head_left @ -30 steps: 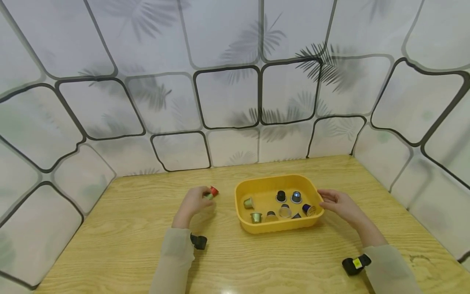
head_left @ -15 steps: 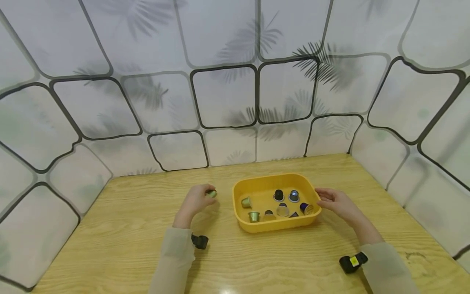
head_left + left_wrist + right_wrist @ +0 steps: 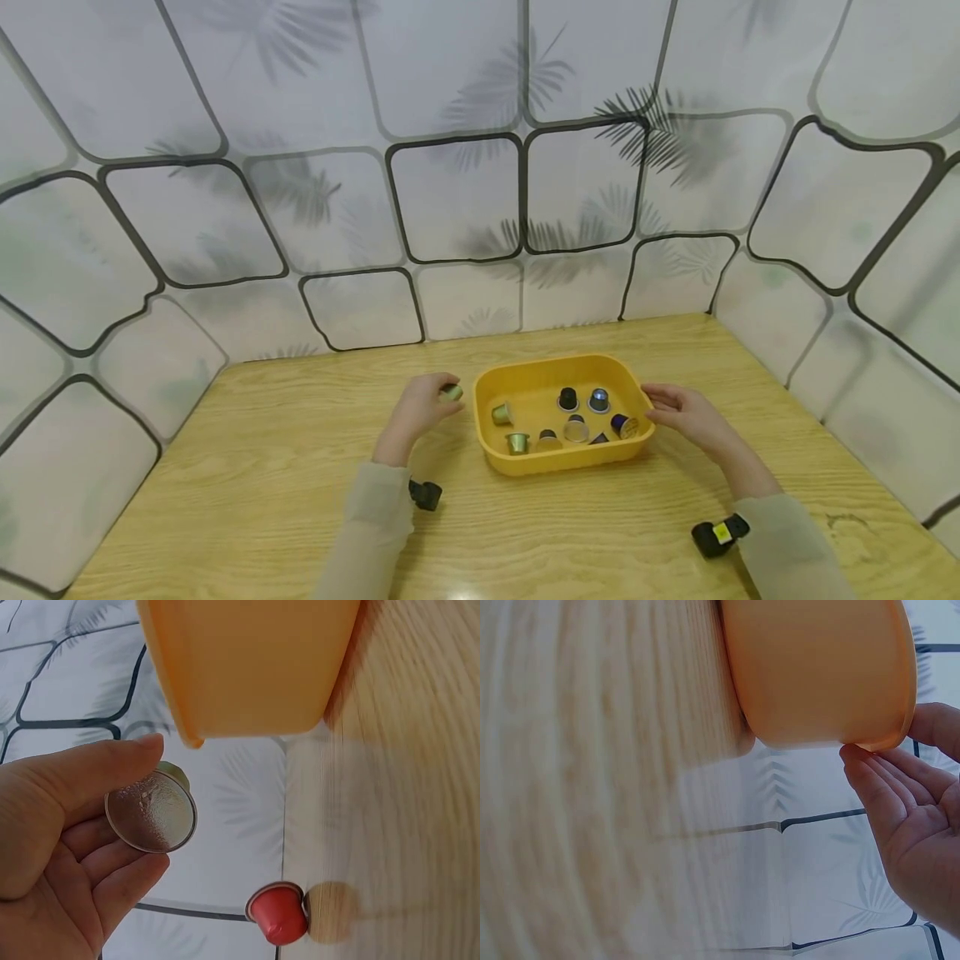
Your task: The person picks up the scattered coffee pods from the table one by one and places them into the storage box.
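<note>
Between the thumb and fingers of my left hand point(image 3: 422, 410) is a light green coffee capsule point(image 3: 452, 392), held just left of the yellow basket point(image 3: 491, 457). In the left wrist view the capsule's silvery foil lid point(image 3: 154, 814) faces the camera. Below that hand, a red coffee capsule point(image 3: 279, 913) is on the table; the hand hides it in the head view. My right hand point(image 3: 692, 418) holds the basket's right end at the rim, its fingers point(image 3: 881, 791) against the outer wall. Inside the basket are two green capsules point(image 3: 517, 443), a black one point(image 3: 567, 399), a blue one point(image 3: 599, 401) and several others.
The basket stands on a light wood-grain table point(image 3: 262, 483). A patterned white cloth wall point(image 3: 465, 200) encloses the back and both sides of the table.
My left hand has pinched the green capsule, lifted it from beside the red one and moved right toward the basket. My right hand keeps its place at the rim.
</note>
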{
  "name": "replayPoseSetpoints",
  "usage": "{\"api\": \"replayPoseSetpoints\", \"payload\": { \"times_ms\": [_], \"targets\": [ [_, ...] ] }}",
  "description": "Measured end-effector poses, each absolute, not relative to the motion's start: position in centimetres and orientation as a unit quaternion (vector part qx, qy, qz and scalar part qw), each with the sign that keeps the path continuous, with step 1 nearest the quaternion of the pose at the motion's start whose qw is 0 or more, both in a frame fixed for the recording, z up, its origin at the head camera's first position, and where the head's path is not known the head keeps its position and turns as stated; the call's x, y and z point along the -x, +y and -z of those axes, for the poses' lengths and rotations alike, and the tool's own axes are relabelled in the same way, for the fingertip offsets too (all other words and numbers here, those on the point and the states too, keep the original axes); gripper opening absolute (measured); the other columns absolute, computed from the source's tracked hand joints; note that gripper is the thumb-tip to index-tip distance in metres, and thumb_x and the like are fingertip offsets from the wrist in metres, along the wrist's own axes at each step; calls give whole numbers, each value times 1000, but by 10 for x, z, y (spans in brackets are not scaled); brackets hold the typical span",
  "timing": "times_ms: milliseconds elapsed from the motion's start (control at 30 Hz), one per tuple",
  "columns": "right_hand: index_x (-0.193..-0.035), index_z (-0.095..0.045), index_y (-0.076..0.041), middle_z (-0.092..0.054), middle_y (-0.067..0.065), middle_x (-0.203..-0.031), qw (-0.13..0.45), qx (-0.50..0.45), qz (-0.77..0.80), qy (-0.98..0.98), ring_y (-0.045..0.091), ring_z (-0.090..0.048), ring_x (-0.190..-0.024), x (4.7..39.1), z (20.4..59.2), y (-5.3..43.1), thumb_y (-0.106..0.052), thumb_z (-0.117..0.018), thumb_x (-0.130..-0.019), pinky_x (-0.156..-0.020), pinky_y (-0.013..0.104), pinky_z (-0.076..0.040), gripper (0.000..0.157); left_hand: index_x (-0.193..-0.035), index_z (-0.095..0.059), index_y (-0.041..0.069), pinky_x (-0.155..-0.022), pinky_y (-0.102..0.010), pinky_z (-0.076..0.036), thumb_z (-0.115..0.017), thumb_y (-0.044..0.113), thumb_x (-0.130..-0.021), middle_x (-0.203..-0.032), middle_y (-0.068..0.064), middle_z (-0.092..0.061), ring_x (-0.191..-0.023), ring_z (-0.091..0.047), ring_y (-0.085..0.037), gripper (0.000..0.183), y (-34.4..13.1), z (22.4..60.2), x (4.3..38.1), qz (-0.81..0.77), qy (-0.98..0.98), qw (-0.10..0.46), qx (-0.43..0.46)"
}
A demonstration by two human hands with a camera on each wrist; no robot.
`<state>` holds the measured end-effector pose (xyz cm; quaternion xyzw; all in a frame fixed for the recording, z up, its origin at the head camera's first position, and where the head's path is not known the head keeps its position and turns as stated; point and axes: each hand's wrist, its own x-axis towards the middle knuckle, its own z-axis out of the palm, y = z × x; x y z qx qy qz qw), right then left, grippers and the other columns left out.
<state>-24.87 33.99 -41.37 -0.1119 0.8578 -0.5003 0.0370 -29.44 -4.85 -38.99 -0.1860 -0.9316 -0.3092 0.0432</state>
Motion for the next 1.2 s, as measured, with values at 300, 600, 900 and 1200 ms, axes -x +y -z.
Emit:
{"api": "replayPoseSetpoints", "payload": {
  "times_ms": [300, 600, 900, 1200],
  "targets": [
    [-129, -32, 14, -34, 31, -129, 37, 113, 507, 854, 42, -36, -116, 249, 415, 339, -12, -53, -89, -90, 43, -37, 52, -111, -58, -3, -75, -34, -46, -67, 13, -79, -103, -12, -60, -88, -56, -21, 37, -33, 390, 294, 314, -926, 50, 205],
    [-129, -32, 14, -34, 31, -129, 41, 111, 508, 854, 42, -35, -117, 248, 415, 340, -14, -53, -89, -91, 44, -36, 53, -112, -59, 0, -83, -37, -44, -66, 13, -79, -108, -12, -59, -98, -55, -25, 36, -20, 388, 293, 289, -930, 75, 215],
    [-129, -32, 14, -34, 32, -129, 42, 108, 507, 854, 42, -35, -117, 248, 413, 340, -14, -53, -89, -91, 44, -37, 53, -112, -58, -1, -84, -37, -43, -66, 14, -80, -109, -13, -59, -100, -54, -25, 36, -4, 386, 290, 293, -923, 63, 241],
    [-129, -32, 14, -34, 32, -129, 42, 110, 503, 856, 43, -35, -117, 247, 412, 339, -14, -53, -89, -91, 46, -36, 53, -110, -60, -1, -78, -33, -46, -66, 14, -80, -105, -12, -60, -92, -56, -22, 34, 11, 389, 291, 247, -930, 61, 265]
  ]
}}
